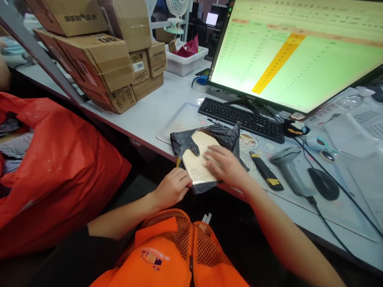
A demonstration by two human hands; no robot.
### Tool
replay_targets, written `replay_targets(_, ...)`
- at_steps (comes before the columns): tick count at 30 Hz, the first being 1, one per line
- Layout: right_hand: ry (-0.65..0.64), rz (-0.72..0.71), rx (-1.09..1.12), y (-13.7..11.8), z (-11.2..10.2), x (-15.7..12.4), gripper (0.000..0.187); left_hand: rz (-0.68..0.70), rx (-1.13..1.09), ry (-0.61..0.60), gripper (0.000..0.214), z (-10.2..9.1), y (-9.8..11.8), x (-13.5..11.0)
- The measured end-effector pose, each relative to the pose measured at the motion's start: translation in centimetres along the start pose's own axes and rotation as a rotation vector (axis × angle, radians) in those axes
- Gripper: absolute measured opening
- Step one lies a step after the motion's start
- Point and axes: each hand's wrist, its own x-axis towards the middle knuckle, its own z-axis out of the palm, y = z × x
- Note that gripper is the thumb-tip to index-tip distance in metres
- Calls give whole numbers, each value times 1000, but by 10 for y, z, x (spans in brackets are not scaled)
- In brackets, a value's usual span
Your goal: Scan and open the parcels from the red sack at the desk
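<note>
A flat cream-coloured box (196, 165) lies at the table's front edge, partly uncovered inside a torn black plastic bag (223, 133). My left hand (175, 185) is closed at the near left corner, its fingers pinching the bag's edge beside the box. A small yellow bit (178, 161) shows just above those fingers; I cannot tell what it is. Across the box's right side lies my right hand (223, 163), fingers stretched out and a little blurred. To the right of it rests a black and yellow box cutter (266, 171).
Behind the bag stand a keyboard (239, 117) and a monitor (287, 52). A barcode scanner (290, 169) and a mouse (323, 183) lie at the right. Cardboard boxes (98, 59) are stacked at the left, near a white basket (187, 61). A large red sack (60, 171) stands beside the table.
</note>
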Motion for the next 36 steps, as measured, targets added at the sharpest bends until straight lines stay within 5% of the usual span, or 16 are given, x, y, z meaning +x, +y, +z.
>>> replay_targets(2, -188, 48, 24, -9, 11, -11, 44, 72, 24, -92, 14, -7, 6, 0)
replay_targets(6, -272, 158, 34, -12, 20, -7, 48, 123, 78, -308, 14, -2, 25, -20)
replay_targets(11, -255, 152, 54, -15, 19, -1, 45, -184, -25, -383, 13, 34, 9, -48)
replay_targets(14, -211, 164, 43, -18, 23, -5, 46, -468, -567, -258, 39, 44, -12, -39)
replay_targets(17, -151, 196, 46, -28, 31, -12, 48, -786, -1221, -1, 74, 48, -11, -20)
replay_targets(20, -86, 190, 75, -41, 34, -22, 50, -1021, -1481, 249, 69, 52, 6, -5)
replay_targets(22, -7, 172, 130, -46, 28, -34, 51, -1052, -1537, 305, 65, 50, 12, -5)
replay_targets(24, 149, 203, 176, -45, 16, -50, 52, -1006, -1574, 214, 64, 41, 10, -14)
replay_targets(27, 360, 328, 264, -37, 1, -79, 60, -850, -1547, -111, 62, 19, -3, -34)
replay_targets(33, 367, 483, 671, -51, -11, -116, 84, -541, -1451, -761, 57, -3, -11, -41)
replay_targets(36, 447, 570, 796, -69, -31, -118, 76, -472, -1422, -850, 51, 4, -9, -33)
